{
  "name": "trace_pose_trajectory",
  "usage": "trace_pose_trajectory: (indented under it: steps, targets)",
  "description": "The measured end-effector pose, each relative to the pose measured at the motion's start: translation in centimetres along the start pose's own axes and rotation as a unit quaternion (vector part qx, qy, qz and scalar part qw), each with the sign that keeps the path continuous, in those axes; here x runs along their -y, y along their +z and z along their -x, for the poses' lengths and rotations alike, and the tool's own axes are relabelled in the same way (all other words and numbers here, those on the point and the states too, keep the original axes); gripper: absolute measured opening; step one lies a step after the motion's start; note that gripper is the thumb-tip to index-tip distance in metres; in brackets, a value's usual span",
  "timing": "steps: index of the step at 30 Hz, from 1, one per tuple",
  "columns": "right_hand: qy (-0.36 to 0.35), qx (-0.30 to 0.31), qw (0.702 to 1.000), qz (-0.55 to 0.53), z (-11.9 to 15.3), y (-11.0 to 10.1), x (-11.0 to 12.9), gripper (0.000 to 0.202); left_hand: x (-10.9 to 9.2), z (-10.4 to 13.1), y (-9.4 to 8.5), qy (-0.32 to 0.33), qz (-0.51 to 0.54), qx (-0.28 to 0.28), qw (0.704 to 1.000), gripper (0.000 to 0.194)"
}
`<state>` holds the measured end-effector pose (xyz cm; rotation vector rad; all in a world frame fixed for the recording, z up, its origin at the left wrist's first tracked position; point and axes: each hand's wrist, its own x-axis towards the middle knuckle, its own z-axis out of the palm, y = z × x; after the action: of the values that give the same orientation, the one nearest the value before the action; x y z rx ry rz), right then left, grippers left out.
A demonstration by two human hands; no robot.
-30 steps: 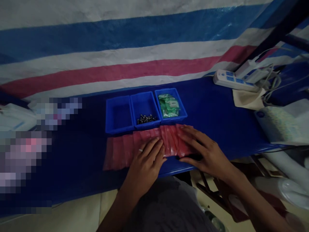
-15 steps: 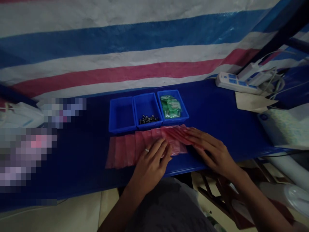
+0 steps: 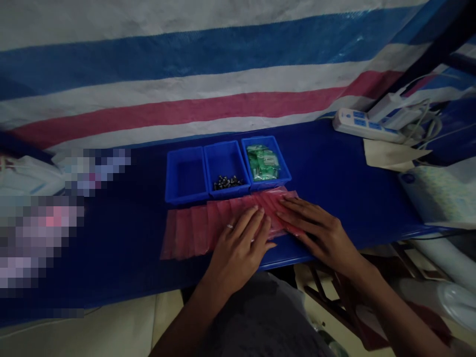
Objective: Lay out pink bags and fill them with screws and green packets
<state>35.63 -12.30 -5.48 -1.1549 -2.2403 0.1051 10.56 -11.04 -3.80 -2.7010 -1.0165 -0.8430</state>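
Several pink plastic bags (image 3: 200,228) lie overlapped in a fanned row along the front of the blue table. My left hand (image 3: 240,243), with a ring on one finger, rests palm down on the middle of the row, fingers stretched out. Over the right end of the row, my right hand (image 3: 318,228) lies flat with its fingers apart, touching the bags there. Behind the bags stand three blue bins: the left bin (image 3: 186,173) is empty, the middle bin (image 3: 225,158) holds small dark metal parts (image 3: 227,182), and the right bin (image 3: 284,171) holds green packets (image 3: 263,161).
At the back right sit a white power strip (image 3: 366,128) with plugs and cables and a piece of tan paper (image 3: 390,154). A patterned package (image 3: 442,191) lies at the right edge. Striped sheeting (image 3: 208,49) hangs behind the table (image 3: 111,248). Things at the left are pixelated.
My right hand has moved slightly left, laying the bags at the right end down flatter. My left hand has shifted slightly right and its fingers have straightened.
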Motion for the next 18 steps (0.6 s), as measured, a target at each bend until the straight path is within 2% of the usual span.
trace_pose_trajectory:
  steps: [5, 7, 14, 18]
  targets:
    - [0.037, -0.021, 0.998, -0.038, 0.4, -0.9, 0.2, 0.048, -0.1, -0.2, 0.5, 0.013, 0.002, -0.008, 1.000, 0.022]
    - [0.035, -0.026, 0.998, -0.037, 0.6, -0.9, 0.3, 0.047, -0.2, -0.1, 0.6, 0.016, -0.002, -0.009, 1.000, 0.023]
    - [0.016, -0.032, 0.998, 0.058, 1.0, -0.4, 0.3, 0.043, -0.5, -0.1, 0.9, 0.022, 0.006, -0.005, 1.000, 0.019]
    - [0.025, -0.033, 0.999, -0.008, 1.1, -1.0, 0.3, 0.041, -0.7, 0.0, 0.6, -0.001, 0.010, -0.007, 1.000, 0.020]
